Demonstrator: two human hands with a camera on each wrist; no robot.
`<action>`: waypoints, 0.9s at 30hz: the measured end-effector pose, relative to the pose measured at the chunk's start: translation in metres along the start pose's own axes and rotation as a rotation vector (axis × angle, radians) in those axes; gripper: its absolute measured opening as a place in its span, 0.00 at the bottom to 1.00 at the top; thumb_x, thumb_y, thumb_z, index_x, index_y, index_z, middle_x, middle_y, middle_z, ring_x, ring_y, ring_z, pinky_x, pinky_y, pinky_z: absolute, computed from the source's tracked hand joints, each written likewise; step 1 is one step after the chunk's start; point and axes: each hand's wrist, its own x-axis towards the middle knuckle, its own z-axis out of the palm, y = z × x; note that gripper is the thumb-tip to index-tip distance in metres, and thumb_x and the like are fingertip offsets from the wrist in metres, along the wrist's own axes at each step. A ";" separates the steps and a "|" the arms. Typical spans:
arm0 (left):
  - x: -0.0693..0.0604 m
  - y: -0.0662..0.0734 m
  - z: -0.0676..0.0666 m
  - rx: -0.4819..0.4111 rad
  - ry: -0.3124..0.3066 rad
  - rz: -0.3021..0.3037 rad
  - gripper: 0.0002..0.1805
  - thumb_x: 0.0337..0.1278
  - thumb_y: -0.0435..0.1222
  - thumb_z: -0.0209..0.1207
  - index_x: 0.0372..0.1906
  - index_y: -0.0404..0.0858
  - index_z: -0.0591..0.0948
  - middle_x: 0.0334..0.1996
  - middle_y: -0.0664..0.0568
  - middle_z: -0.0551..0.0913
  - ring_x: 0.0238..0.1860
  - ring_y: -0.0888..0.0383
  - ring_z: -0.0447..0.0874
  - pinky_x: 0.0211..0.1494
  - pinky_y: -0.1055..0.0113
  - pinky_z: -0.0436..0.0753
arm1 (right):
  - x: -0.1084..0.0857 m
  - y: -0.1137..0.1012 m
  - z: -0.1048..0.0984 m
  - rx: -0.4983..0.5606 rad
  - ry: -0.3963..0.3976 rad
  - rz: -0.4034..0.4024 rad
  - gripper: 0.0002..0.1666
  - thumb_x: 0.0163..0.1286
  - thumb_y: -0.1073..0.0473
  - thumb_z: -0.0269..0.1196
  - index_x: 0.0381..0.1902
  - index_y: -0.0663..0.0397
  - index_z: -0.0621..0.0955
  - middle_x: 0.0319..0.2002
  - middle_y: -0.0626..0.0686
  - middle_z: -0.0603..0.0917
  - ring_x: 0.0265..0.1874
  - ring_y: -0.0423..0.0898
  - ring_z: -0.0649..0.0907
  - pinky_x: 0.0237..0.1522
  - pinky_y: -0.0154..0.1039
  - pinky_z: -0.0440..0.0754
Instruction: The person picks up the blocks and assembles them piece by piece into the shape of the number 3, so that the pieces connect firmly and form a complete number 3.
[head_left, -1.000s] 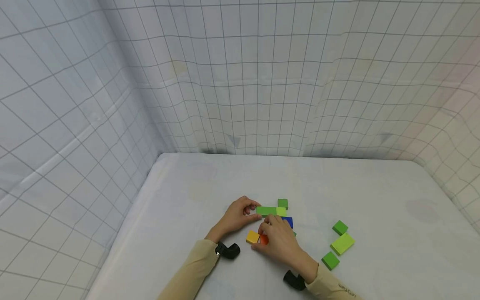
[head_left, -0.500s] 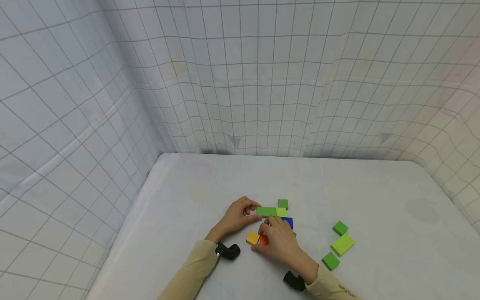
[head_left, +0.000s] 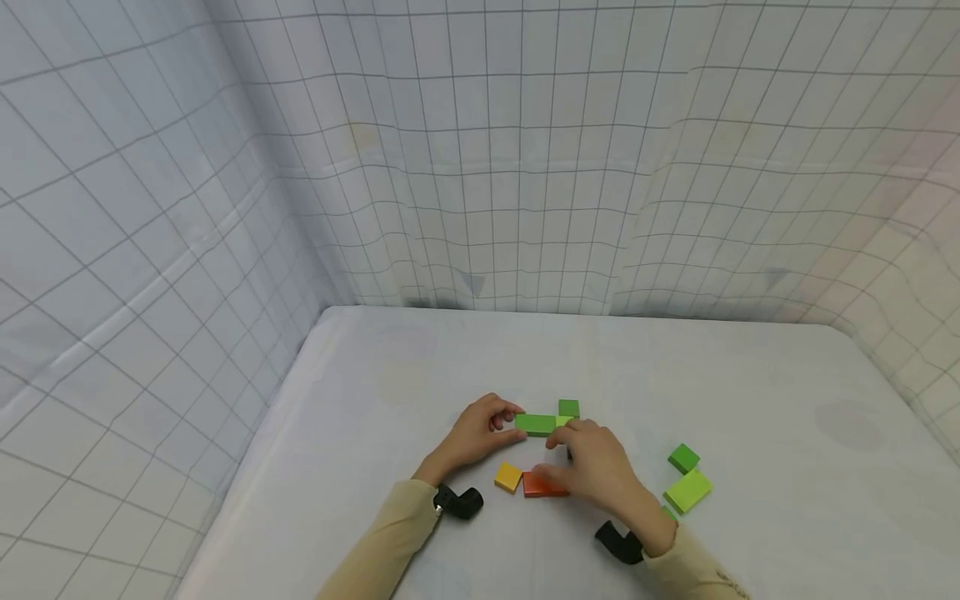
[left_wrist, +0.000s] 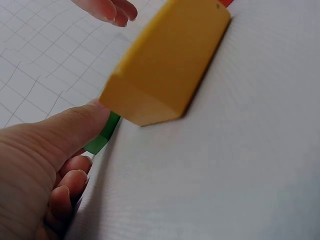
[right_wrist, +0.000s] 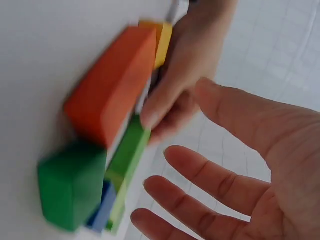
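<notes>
My left hand pinches the left end of a long green block between thumb and fingers. That block meets a light green block at its right end. My right hand hovers with relaxed, spread fingers above a red-orange block, holding nothing. A yellow block touches the red-orange one's left end. In the right wrist view a dark green block stands against the red-orange block, and a blue block lies beside the light green one; my right hand mostly hides both in the head view.
A small green block sits behind the light green one. On the right lie a green block, a larger lime block and another green block, partly covered by my right arm. Gridded white curtains surround the white table.
My right hand has let go of the red-orange block and moved up and to the right, uncovering that block. My left hand has stayed on the long green block.
</notes>
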 end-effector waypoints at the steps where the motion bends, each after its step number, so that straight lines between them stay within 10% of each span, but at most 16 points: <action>1: 0.000 -0.001 0.000 0.002 -0.003 0.001 0.17 0.52 0.45 0.68 0.46 0.42 0.83 0.31 0.59 0.72 0.29 0.64 0.68 0.33 0.70 0.70 | 0.000 0.005 -0.005 0.003 0.001 0.019 0.17 0.50 0.48 0.75 0.31 0.52 0.84 0.31 0.48 0.80 0.31 0.46 0.77 0.34 0.43 0.74; 15: 0.000 0.002 -0.002 -0.002 -0.027 -0.013 0.18 0.54 0.45 0.67 0.47 0.41 0.83 0.32 0.58 0.72 0.30 0.62 0.68 0.34 0.69 0.70 | -0.018 0.099 -0.070 -0.102 -0.047 0.281 0.25 0.59 0.51 0.69 0.43 0.68 0.81 0.37 0.64 0.80 0.32 0.58 0.79 0.29 0.50 0.76; 27: -0.001 0.001 -0.001 -0.001 -0.031 -0.025 0.18 0.54 0.44 0.67 0.48 0.41 0.83 0.32 0.59 0.72 0.29 0.63 0.68 0.35 0.69 0.70 | -0.031 0.131 -0.082 -0.109 -0.239 0.463 0.37 0.56 0.41 0.67 0.45 0.73 0.79 0.42 0.69 0.79 0.36 0.60 0.79 0.29 0.49 0.77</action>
